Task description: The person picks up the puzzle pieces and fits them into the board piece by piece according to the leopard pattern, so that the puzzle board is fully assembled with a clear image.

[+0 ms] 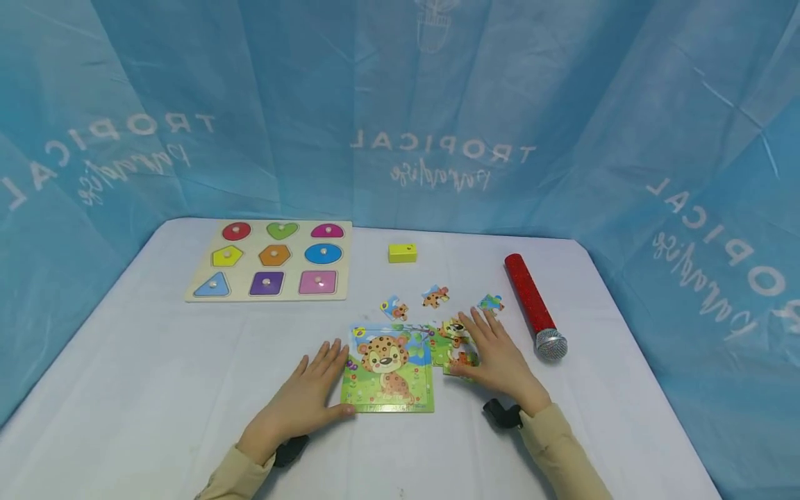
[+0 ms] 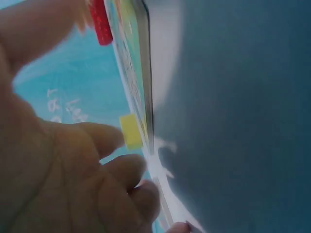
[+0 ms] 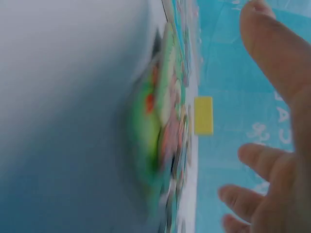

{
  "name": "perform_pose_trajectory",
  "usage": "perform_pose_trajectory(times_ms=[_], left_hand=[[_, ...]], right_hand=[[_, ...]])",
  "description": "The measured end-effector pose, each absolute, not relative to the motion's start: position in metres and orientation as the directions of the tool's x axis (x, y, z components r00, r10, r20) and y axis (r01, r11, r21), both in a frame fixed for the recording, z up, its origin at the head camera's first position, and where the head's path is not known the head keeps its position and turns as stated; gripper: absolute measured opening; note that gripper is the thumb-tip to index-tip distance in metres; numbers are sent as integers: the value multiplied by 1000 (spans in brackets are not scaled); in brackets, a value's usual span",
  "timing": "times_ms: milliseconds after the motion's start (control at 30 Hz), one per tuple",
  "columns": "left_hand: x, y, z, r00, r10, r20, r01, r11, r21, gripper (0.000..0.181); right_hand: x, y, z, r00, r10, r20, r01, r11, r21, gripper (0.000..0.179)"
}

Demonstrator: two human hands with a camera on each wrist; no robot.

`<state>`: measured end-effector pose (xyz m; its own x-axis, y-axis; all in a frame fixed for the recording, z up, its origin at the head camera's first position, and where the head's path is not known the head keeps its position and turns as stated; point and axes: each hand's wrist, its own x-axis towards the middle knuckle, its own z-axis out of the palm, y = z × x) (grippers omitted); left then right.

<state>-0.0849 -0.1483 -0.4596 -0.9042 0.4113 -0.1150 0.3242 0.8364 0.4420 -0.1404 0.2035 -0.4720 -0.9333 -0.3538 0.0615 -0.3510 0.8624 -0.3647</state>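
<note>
Evidently, a square, glossy puzzle board showing a spotted leopard [image 1: 387, 369] is lying roughly midway between the left and right edges of the white-covered counter [image 1: 187, 389]. The left hand [image 1: 303, 396] is resting beside it, fingers outstretched and gripping nothing, its thumb at the board's near-left corner. The right hand [image 1: 500, 357] is spreading its fingers about a cluster of green-and-orange jigsaw pieces [image 1: 442, 349] at the board's right side; nothing appears grasped, and whether it is touching them is unclear. Three loose multicoloured pieces [image 1: 435, 296] are lying nearer the counter's far edge. For tidy handling, the left hand should probably be steadying the board lightly, while the right is separating the cluster with flat fingertips, so that no piece is overlapping another or slipping under the board.
</note>
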Motion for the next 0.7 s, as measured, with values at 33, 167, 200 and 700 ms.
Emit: perform_pose_trajectory(times_ms=[33, 167, 200, 700], left_hand=[[-84, -148, -459, -898, 423, -122, 329, 829, 451, 95], [-84, -147, -457, -886, 448, -123, 348, 815, 464, 88], [-85, -147, -457, -882, 455, -124, 352, 810, 468, 86], [-84, -148, -460, -856, 504, -113, 406, 792, 456, 82]], right_hand=[[-149, 197, -472, -927, -371, 58, -363, 847, -387, 95], [-183, 170, -471, -904, -426, 33, -390, 792, -470, 78], [-191, 164, -470, -898, -439, 32, -397, 775, -492, 73], [-247, 100, -478, -767, -638, 69, -539, 583, -607, 45]])
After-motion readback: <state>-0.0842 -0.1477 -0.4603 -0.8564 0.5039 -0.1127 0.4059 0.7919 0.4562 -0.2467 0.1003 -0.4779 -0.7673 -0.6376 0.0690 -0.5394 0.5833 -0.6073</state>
